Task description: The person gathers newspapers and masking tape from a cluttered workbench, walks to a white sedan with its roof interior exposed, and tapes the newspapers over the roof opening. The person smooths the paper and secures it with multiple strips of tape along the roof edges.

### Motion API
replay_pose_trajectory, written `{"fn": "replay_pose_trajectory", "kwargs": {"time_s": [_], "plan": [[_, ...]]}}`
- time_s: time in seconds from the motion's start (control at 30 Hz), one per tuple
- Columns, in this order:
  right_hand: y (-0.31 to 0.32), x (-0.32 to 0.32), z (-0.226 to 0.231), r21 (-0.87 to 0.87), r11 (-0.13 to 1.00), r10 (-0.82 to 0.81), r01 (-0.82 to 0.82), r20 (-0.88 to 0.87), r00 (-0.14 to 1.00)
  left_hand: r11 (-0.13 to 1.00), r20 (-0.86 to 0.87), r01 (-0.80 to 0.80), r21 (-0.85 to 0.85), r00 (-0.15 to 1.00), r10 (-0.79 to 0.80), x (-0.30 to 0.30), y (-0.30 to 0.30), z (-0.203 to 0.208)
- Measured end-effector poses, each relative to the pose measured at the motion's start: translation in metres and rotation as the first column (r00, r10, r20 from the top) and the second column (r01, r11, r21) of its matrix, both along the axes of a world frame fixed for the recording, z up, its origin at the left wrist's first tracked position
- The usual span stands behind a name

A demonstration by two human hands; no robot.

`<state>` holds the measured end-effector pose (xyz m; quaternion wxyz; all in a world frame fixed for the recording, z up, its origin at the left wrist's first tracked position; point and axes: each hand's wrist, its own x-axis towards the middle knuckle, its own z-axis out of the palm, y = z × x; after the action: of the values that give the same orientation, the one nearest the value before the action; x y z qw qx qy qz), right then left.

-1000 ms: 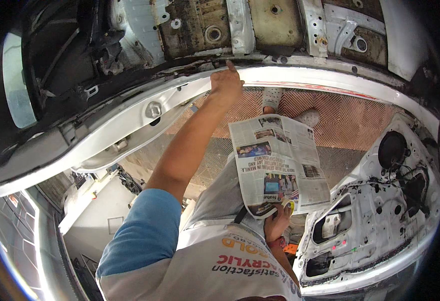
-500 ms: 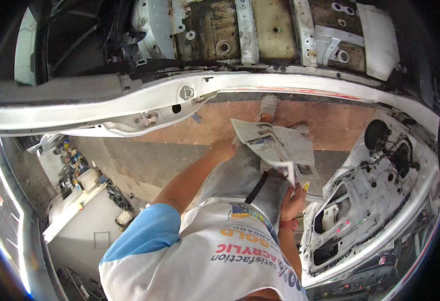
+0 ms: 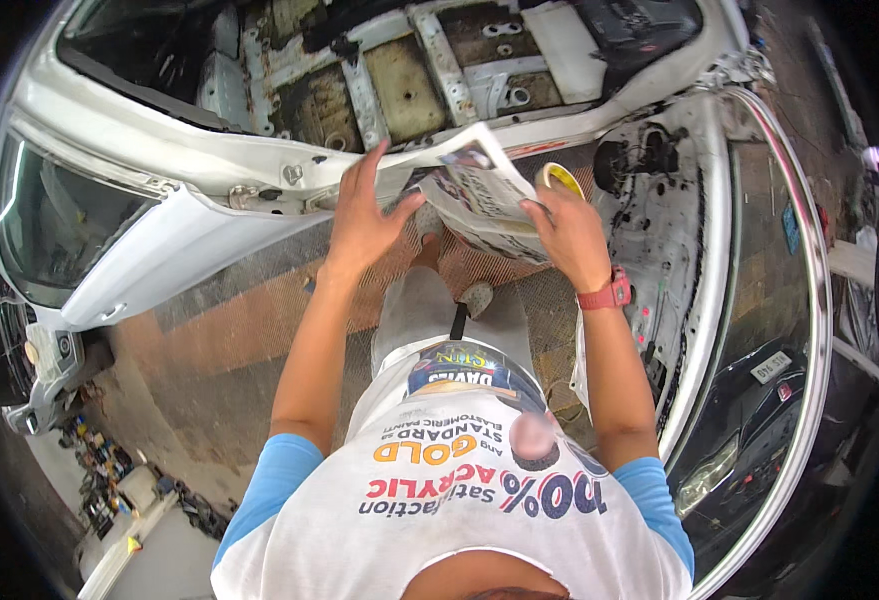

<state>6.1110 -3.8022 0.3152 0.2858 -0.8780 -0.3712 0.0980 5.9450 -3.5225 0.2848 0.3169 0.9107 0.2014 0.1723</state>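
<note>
Folded sheets of newspaper hang in front of me, close to the white door sill of a stripped car. My right hand is closed on the newspaper's right edge, and a roll of tape with a yellow core is held at its fingers. At the newspaper's left side, my left hand is raised with thumb and fingers apart. Its fingertips reach up to the sill; whether they touch the paper or the sill I cannot tell.
The car's bare floor pan lies beyond the sill. An opened white door with its inner panel stripped stands at my right, another white car panel at my left. Bottles and tools crowd the lower left, and a dark car is at the lower right.
The newspaper has been lifted toward the sill. Both hands have risen, the left moving up beside the paper, and the tape roll shows more clearly. My view has turned.
</note>
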Motion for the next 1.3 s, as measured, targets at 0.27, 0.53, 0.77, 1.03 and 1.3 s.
{"fn": "replay_pose_trajectory", "kwargs": {"time_s": [0.27, 0.53, 0.77, 1.03, 1.3], "plan": [[-0.060, 0.003, 0.100, 0.121, 0.990, 0.069, -0.070, 0.013, 0.998, 0.936, 0.185, 0.270, -0.227, 0.955, -0.231, 0.045, -0.044, 0.143], [-0.131, -0.002, 0.119, 0.519, 0.834, -0.259, 0.188, 0.066, 0.964, 0.948, 0.336, 0.249, 0.200, 0.891, -0.305, 0.014, -0.065, 0.255], [-0.121, -0.077, 0.126, 0.764, 0.558, 0.256, 0.325, -0.530, 0.808, 0.929, 0.334, 0.255, 0.267, 0.880, -0.337, 0.003, -0.096, 0.265], [-0.085, -0.118, 0.113, 0.812, 0.498, 0.432, 0.306, -0.538, 0.724, 0.947, 0.275, 0.317, 0.051, 0.907, -0.318, -0.024, -0.152, 0.223], [-0.068, -0.135, 0.090, 0.827, 0.479, 0.562, 0.294, -0.546, 0.621, 0.923, 0.288, 0.340, -0.180, 0.915, -0.281, -0.039, -0.129, 0.199]]}}
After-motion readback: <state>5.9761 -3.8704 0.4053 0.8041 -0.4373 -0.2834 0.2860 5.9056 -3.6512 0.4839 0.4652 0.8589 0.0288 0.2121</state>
